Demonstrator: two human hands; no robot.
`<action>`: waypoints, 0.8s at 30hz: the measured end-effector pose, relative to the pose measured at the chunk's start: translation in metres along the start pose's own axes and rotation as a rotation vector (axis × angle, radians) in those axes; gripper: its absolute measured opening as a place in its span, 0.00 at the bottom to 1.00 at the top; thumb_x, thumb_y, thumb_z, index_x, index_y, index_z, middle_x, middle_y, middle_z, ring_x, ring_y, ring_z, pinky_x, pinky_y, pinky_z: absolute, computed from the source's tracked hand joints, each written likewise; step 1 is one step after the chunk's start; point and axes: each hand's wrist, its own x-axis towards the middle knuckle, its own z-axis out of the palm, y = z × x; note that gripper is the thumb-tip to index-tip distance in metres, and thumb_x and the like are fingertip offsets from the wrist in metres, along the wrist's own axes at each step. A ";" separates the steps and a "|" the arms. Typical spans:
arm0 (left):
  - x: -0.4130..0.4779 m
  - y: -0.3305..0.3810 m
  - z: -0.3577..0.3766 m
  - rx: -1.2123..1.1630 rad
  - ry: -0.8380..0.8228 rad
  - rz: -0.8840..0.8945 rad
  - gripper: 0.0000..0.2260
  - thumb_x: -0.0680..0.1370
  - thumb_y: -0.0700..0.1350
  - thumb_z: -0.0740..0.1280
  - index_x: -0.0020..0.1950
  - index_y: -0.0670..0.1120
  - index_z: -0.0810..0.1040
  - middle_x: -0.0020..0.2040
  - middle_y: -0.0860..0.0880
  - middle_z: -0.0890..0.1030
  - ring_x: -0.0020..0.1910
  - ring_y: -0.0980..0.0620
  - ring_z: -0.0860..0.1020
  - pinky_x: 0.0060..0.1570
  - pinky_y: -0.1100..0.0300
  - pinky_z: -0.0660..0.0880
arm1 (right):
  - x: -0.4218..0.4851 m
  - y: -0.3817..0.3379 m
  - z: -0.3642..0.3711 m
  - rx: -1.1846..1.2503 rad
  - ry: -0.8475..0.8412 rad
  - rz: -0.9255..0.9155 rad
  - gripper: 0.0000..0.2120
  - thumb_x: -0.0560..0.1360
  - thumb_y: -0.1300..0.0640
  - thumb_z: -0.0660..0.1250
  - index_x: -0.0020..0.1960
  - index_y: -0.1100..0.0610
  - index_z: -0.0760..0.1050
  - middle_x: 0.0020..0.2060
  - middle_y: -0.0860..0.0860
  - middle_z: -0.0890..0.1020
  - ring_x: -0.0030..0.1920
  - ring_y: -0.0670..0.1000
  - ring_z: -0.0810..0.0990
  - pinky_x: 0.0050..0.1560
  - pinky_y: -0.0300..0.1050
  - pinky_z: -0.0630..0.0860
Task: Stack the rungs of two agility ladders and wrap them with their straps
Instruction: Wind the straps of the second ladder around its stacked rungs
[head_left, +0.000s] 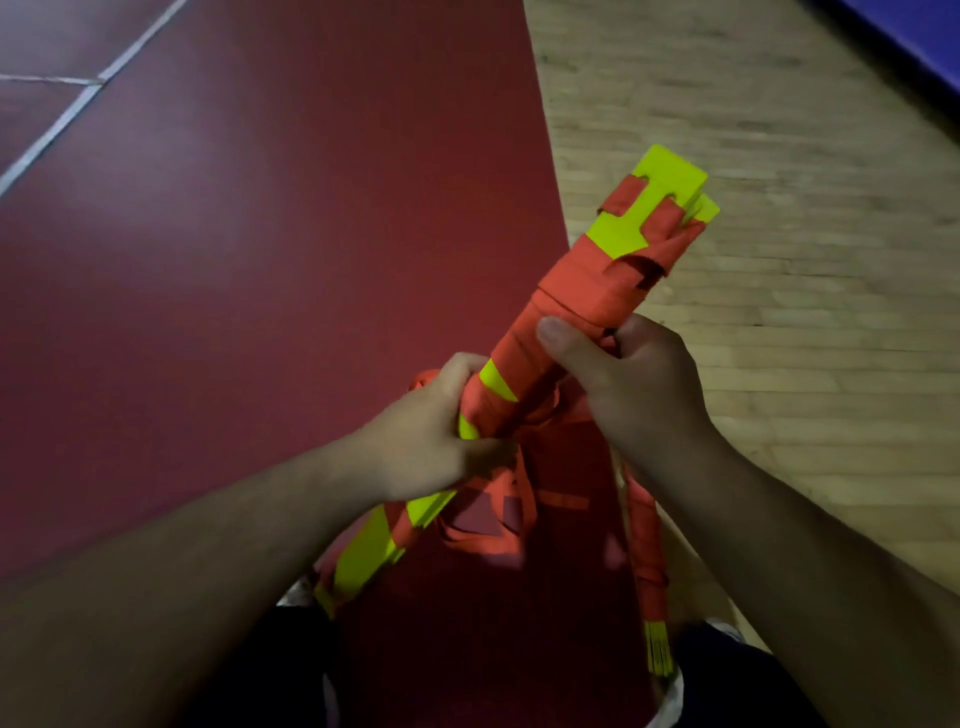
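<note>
A stack of yellow-green ladder rungs (655, 183) runs diagonally from lower left to upper right, held in the air. Orange strap (587, 291) is wound around its upper half. My left hand (431, 431) grips the bundle at its middle. My right hand (618, 369) grips it just above, thumb lying across the orange wrap, fingers curled round the strap. Loose orange strap loops (493, 525) hang below the hands. A second bundle (647, 566), wrapped in orange with yellow-green rung ends showing, hangs under my right forearm.
Below is a dark red court floor (260, 260) with white lines (57, 130) at the upper left. A light wooden floor (779, 208) lies to the right, with a blue edge (914, 36) at the top right corner. My dark trousers and shoes show at the bottom.
</note>
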 end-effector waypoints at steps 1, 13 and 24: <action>0.000 0.000 -0.004 -0.107 -0.076 -0.013 0.26 0.70 0.46 0.76 0.64 0.53 0.68 0.50 0.52 0.82 0.48 0.58 0.82 0.50 0.60 0.79 | 0.000 -0.002 -0.001 0.018 -0.035 -0.011 0.17 0.70 0.37 0.73 0.44 0.52 0.82 0.35 0.43 0.85 0.36 0.40 0.82 0.37 0.36 0.74; -0.003 0.001 -0.002 -0.441 -0.210 0.018 0.07 0.70 0.42 0.74 0.48 0.47 0.84 0.42 0.46 0.84 0.43 0.50 0.79 0.49 0.53 0.78 | 0.008 -0.006 -0.013 -0.142 -0.152 -0.057 0.25 0.63 0.32 0.75 0.47 0.52 0.81 0.38 0.48 0.85 0.38 0.43 0.83 0.42 0.42 0.80; 0.002 -0.008 0.002 -0.207 -0.083 -0.003 0.08 0.71 0.47 0.76 0.45 0.47 0.79 0.37 0.54 0.79 0.38 0.56 0.75 0.46 0.49 0.77 | 0.011 -0.002 -0.016 -0.483 -0.316 -0.049 0.20 0.65 0.48 0.80 0.54 0.50 0.79 0.44 0.46 0.84 0.46 0.50 0.83 0.48 0.48 0.79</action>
